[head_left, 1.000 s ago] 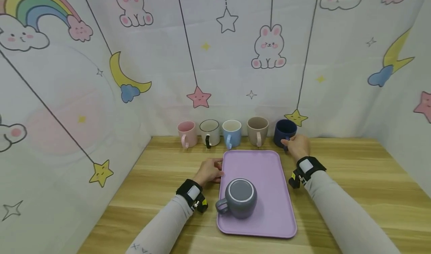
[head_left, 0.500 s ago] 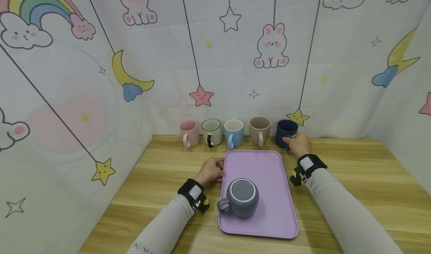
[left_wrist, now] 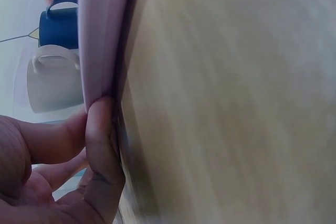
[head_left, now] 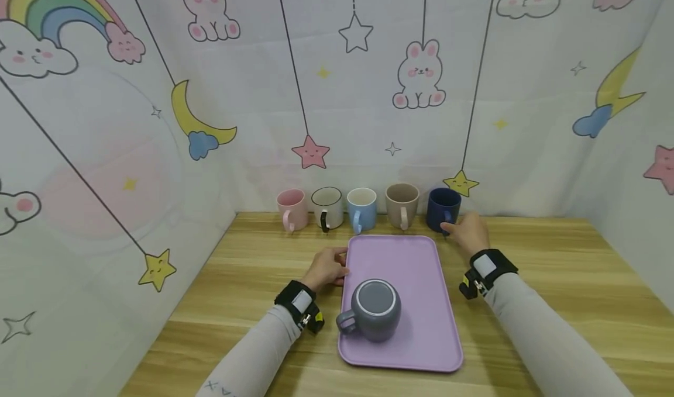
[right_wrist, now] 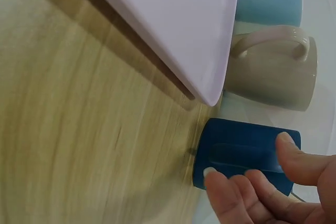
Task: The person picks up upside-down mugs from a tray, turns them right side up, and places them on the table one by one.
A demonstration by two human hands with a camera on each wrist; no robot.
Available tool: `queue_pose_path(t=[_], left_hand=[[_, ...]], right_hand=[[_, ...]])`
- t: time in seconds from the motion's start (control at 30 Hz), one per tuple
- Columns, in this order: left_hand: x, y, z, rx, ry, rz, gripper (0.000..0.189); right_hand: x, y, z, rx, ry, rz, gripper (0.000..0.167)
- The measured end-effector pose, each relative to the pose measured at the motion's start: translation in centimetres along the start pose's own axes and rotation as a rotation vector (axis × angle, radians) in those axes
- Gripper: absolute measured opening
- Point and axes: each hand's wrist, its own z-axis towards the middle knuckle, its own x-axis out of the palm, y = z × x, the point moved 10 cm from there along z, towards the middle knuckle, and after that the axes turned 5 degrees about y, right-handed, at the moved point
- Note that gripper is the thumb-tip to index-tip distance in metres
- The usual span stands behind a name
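At the left side of a lilac tray (head_left: 405,256), my left hand (head_left: 326,266) pinches the rim between thumb and a bent finger, as the left wrist view shows at the tray edge (left_wrist: 102,35). An upside-down grey mug (head_left: 376,312) rests on the tray's near left part, handle to the left. My right hand (head_left: 470,233) is beside the upright navy mug (head_left: 440,207) at the right end of a row. In the right wrist view, thumb and fingers are spread apart around the handle of this navy mug (right_wrist: 231,142), not closed on it.
Left of the navy mug stand a beige mug (head_left: 402,205), a light blue mug (head_left: 361,209), a white mug (head_left: 327,207) with black handle and a pink mug (head_left: 292,209). A printed cloth wall (head_left: 363,110) rises right behind them. Wooden table (head_left: 537,256) surrounds the tray.
My right hand has loosened from the navy mug's handle and drawn slightly right, baring more of the handle. My left hand, the tray and the grey mug stay put.
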Motion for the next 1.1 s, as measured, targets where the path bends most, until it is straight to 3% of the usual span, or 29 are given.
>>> queue_pose_path(t=[0.1, 0.3, 0.43, 0.77, 1.1], left_hand=[[0.0, -0.1, -0.2, 0.000, -0.002, 0.003, 0.063], [0.0, -0.1, -0.2, 0.010, 0.010, 0.006, 0.063], [0.0, 0.3, -0.1, -0.002, 0.017, -0.002, 0.063], [0.2, 0.3, 0.2, 0.002, 0.027, -0.003, 0.062], [0.2, -0.3, -0.2, 0.017, 0.033, 0.007, 0.062]], right_hand=[[0.5, -0.2, -0.5, -0.010, 0.063, -0.040, 0.047], [2.1, -0.8, -1.2, 0.036, 0.201, 0.029, 0.041], [3.1, -0.7, -1.6, 0.028, 0.266, 0.016, 0.038], [5.0, -1.1, -2.3, 0.052, 0.353, 0.040, 0.031], [5.5, -1.2, -2.9, 0.094, 0.389, 0.048, 0.031]])
